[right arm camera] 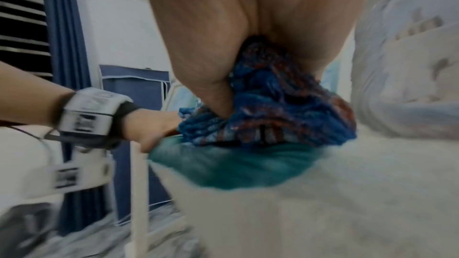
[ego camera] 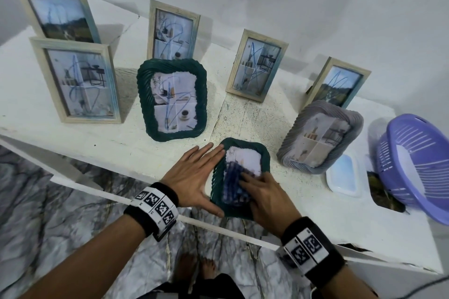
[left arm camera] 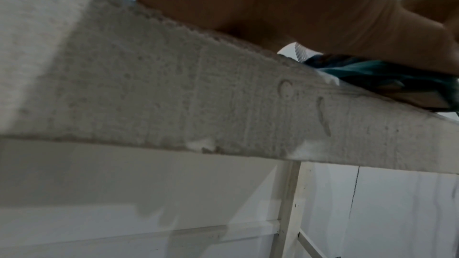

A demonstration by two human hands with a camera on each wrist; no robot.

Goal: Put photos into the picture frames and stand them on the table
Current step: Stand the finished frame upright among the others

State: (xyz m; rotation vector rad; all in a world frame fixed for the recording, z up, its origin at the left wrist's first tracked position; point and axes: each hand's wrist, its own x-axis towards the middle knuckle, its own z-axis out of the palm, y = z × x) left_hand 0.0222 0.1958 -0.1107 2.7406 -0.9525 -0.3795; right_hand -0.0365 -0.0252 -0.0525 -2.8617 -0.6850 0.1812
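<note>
Pressing a blue patterned cloth (ego camera: 235,183) with curled fingers: right hand (ego camera: 263,195), bunching it against the glass of the small green frame (ego camera: 263,154). Flat and straight-fingered alongside that frame's nine o'clock edge: left hand (ego camera: 194,177), thumb along the near rim, gripping nothing. Lying flat at the near edge of the white table (ego camera: 121,143), at six o'clock of the spread: that green frame, a pale photo (ego camera: 244,159) showing inside. Standing upright at eleven o'clock of it: a larger green frame (ego camera: 173,102). Leaning at three o'clock: a grey frame (ego camera: 320,136). Farther right, tipped on its side: a purple basket (ego camera: 418,165).
</note>
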